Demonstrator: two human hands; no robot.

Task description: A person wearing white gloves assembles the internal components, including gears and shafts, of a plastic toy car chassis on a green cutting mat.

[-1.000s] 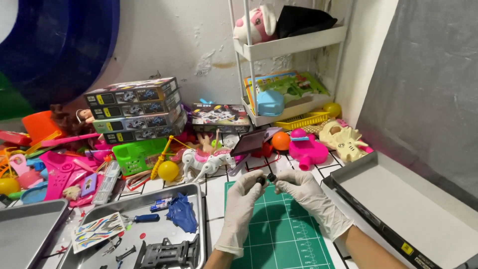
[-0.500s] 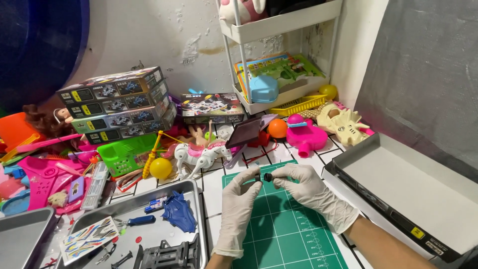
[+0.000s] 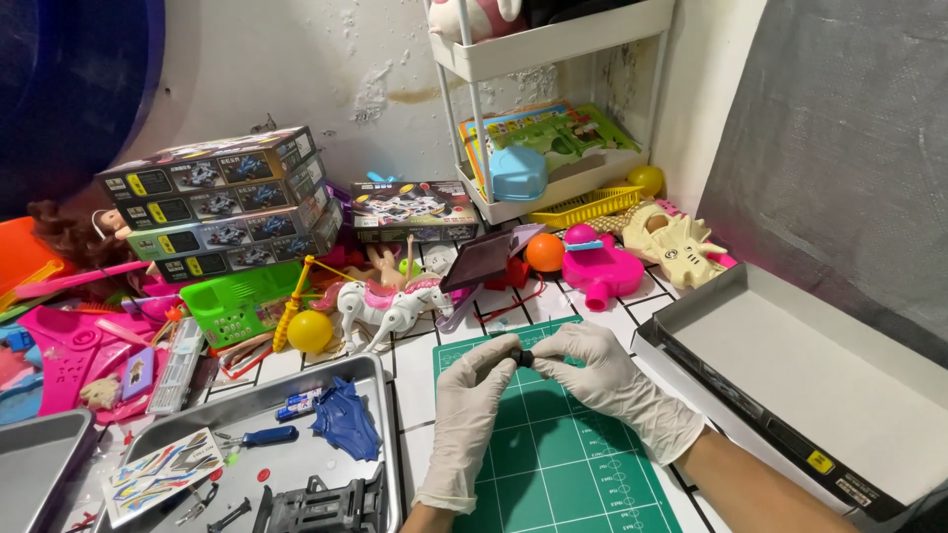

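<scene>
Pinching a small dark part (image 3: 524, 356) between them, both gloved hands meet over the far edge of the green cutting mat (image 3: 563, 464). The left hand (image 3: 474, 405) has its fingertips closed on the part from the left, and the right hand (image 3: 602, 375) curls its fingers onto it from the right; the part is too small and too covered to say what it is. Left of the mat lies a metal tray (image 3: 380, 434) holding a blue screwdriver (image 3: 262, 436), a crumpled blue bag (image 3: 346, 422), a sticker sheet (image 3: 158, 474) and a black plastic frame (image 3: 326, 503). Just beyond the hands stand a white toy horse (image 3: 390, 304) and a yellow ball (image 3: 310, 331). Farther back a stack of boxes (image 3: 227, 202) leans near the wall. To the right sits an open grey box (image 3: 820, 375), with a pink toy (image 3: 602, 266) on the far side of the mat.
</scene>
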